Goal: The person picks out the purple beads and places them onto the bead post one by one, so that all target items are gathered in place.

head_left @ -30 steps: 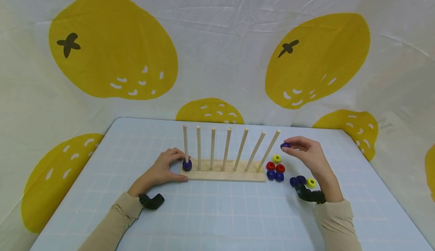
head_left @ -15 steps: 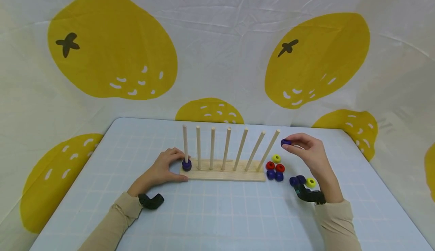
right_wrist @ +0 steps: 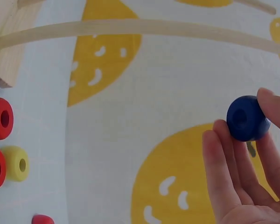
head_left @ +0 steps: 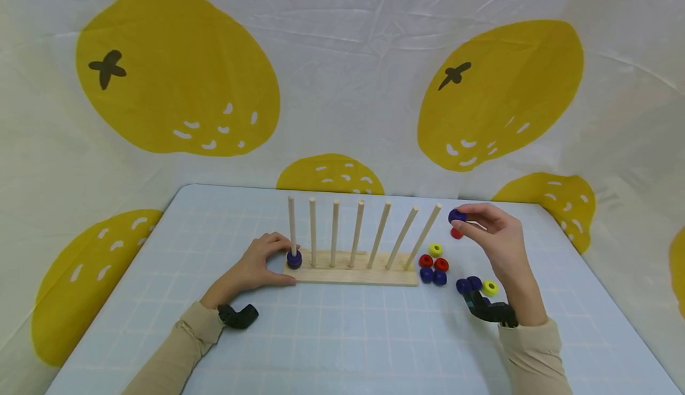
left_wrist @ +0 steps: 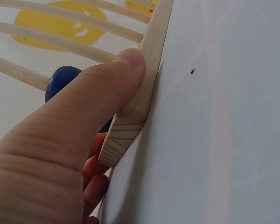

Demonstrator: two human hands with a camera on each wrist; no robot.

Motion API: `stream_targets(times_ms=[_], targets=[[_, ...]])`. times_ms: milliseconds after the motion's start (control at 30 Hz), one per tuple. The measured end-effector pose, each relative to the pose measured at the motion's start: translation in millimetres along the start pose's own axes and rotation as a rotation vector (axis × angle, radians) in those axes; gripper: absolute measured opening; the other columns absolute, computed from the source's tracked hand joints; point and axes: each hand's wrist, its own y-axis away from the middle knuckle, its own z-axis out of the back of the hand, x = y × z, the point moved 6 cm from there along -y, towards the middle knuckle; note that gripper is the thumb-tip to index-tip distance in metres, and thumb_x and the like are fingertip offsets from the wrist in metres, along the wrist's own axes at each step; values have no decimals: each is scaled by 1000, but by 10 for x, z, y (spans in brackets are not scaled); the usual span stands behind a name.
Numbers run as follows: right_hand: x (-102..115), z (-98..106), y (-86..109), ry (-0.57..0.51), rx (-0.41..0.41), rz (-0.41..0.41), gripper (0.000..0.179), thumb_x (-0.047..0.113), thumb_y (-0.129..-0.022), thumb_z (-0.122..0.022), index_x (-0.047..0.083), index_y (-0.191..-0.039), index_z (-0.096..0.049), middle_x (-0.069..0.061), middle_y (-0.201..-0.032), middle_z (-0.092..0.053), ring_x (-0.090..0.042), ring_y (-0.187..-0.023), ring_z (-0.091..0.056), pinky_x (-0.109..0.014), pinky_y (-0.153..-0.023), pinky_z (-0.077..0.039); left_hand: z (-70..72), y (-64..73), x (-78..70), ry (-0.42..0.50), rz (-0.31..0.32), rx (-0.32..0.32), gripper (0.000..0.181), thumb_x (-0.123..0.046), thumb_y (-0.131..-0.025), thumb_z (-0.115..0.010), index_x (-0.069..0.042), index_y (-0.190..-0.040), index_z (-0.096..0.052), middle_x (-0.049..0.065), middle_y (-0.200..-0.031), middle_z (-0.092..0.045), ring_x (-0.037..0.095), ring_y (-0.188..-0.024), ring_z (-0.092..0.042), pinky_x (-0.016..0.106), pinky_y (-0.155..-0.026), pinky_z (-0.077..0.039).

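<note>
My left hand (head_left: pixel 259 264) grips the left end of a wooden peg board (head_left: pixel 353 276) with several upright pegs. In the left wrist view its thumb (left_wrist: pixel 126 70) presses the near edge, with the other fingers partly hidden behind the end. Blue beads (head_left: pixel 294 259) sit low on the leftmost peg. Raised to the right of the rightmost peg (head_left: pixel 425 234), my right hand (head_left: pixel 497 237) pinches a blue bead (head_left: pixel 456 216) between thumb and fingers. The right wrist view shows the hole of this held bead (right_wrist: pixel 246 119) facing the camera.
Loose red beads (head_left: pixel 441 265), blue beads (head_left: pixel 440 278) and a yellow bead (head_left: pixel 436 250) lie off the board's right end. Another red bead (head_left: pixel 456 233) shows just under the held one. Nearer the right wrist are more blue beads (head_left: pixel 473 282) and a yellow bead (head_left: pixel 489 288).
My right hand has moved slightly up and right with the blue bead, which has turned in the fingers. A red bead behind it has come into view. The left hand stays put.
</note>
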Motion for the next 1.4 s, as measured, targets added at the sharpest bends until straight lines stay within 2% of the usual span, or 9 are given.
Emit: stream_targets(times_ms=[233,500,667,900,1200,1400], targets=[[137,-12,24,-63,-38,52,29,-1,-88,-72,-11,-114,-63,-9,-108,-65,-20,-99,-63,-22,-85,-51,-8,-3,1,-3,-17,-6,60,-39,-67,-92,-20,-118,-69,-6,-113,-61,17,-102,-51,46,-88,-34],[302,-66,41,-87,-73,107,30,-4,-88,-71,-11,-116,-62,-13,-113,-64,-22,-103,-64,-23,-86,-51,11,-2,-13,-3,-1,-1,61,-39,-66,-92,-20,-119,-69,-7,-114,-60,16,-103,-50,45,-88,-34],[411,-123,48,-95,-57,138,31,-4,-90,-69,-10,-120,-62,-15,-117,-63,-23,-106,-64,-24,-88,-50,12,-3,-14,-13,-11,-3,60,-38,-67,-92,-20,-119,-69,-6,-113,-61,17,-103,-51,45,-87,-34],[586,-209,41,-122,-30,196,31,-8,-91,-65,-10,-122,-62,-16,-119,-64,-22,-109,-65,-26,-91,-49,-2,-3,-12,-1,8,8,60,-40,-66,-92,-21,-119,-69,-6,-114,-60,17,-104,-50,46,-89,-34],[745,-371,-50,-151,31,249,30,-10,-91,-63,-11,-122,-62,-17,-122,-64,-25,-111,-64,-27,-92,-48,3,-10,-22,-9,5,8,62,-40,-66,-92,-20,-120,-69,-7,-113,-60,17,-103,-50,46,-88,-34],[832,-497,-97,-132,62,262,30,-8,-92,-63,-9,-122,-64,-16,-124,-64,-24,-112,-64,-27,-92,-48,5,-10,-26,-8,-5,5,60,-38,-66,-92,-20,-119,-69,-6,-113,-60,17,-102,-50,45,-87,-34]])
